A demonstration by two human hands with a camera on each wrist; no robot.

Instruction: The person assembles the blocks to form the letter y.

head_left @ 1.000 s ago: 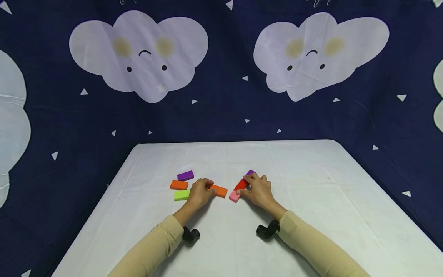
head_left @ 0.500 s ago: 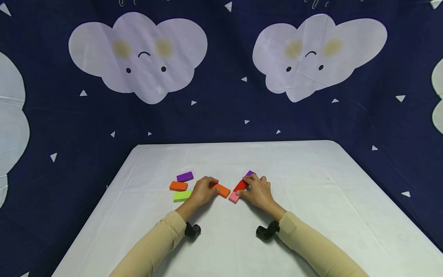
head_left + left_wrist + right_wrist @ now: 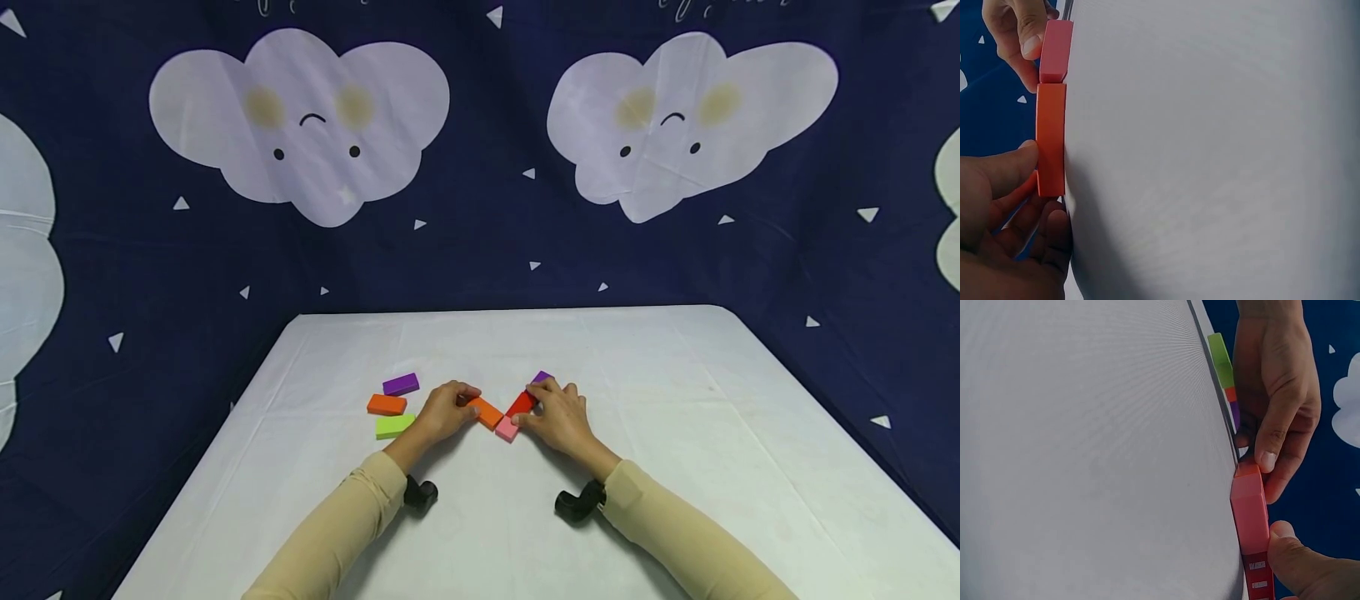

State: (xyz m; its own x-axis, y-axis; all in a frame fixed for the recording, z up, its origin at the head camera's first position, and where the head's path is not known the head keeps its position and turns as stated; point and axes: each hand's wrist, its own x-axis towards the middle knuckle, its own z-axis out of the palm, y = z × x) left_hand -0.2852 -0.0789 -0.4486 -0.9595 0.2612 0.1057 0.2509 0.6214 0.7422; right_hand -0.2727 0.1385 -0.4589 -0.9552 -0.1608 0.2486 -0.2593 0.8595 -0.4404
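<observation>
Nearest, at the bottom of the head view, two beige sleeves (image 3: 333,529) are slanting inward over a white desk (image 3: 487,542). A black wrist device (image 3: 422,495) is sitting inside the left cuff, and a matching device (image 3: 579,504) is sitting inside the right.

Past the cuffs, both hands are working near the middle of the desk. The left hand (image 3: 442,412) is nearly closed, its thumb and bent fingers pinching the left end of an orange block (image 3: 486,413). This block is lying flat and pointing diagonally, its right end meeting a pink block (image 3: 506,429). The right hand (image 3: 558,417) is partly closed, with bent fingers, and is holding a red block (image 3: 521,404) between thumb and forefinger; its thumb is also touching the pink block.

From the pink block, a row is running away and to the right: the red block is lying next, then a purple block (image 3: 542,377), partly hidden by the right hand's fingers. Together with the orange block, the row is forming a V shape opening toward the far edge.

To the left of the left hand, three loose blocks are lying apart from the V: a lime green block (image 3: 394,427) nearest, a second orange block (image 3: 386,404) beyond it, and a second purple block (image 3: 401,384) farthest.

Behind the desk, a navy cloth (image 3: 480,275) is hanging, showing upside-down smiling clouds (image 3: 300,171) and small white triangles (image 3: 420,225).
</observation>
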